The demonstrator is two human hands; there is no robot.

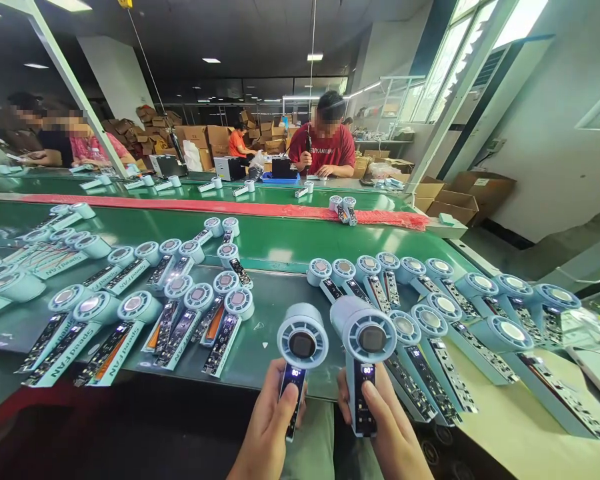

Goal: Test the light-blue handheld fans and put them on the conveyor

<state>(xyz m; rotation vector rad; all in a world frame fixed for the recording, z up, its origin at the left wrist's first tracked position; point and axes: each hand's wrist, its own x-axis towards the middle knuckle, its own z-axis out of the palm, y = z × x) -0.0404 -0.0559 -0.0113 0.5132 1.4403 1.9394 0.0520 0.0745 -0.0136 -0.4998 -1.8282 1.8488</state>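
Note:
My left hand grips a light-blue handheld fan by its handle, thumb on the front panel, round head upright and a small display lit. My right hand holds a second light-blue fan the same way, its head tilted slightly left and its display lit. Both fans are raised just above the near edge of the green conveyor belt. The two heads almost touch.
Several more fans lie in rows on the belt at left and right. A red strip runs along the far belt. A person in a red shirt works opposite; others sit far left. Cardboard boxes stand at right.

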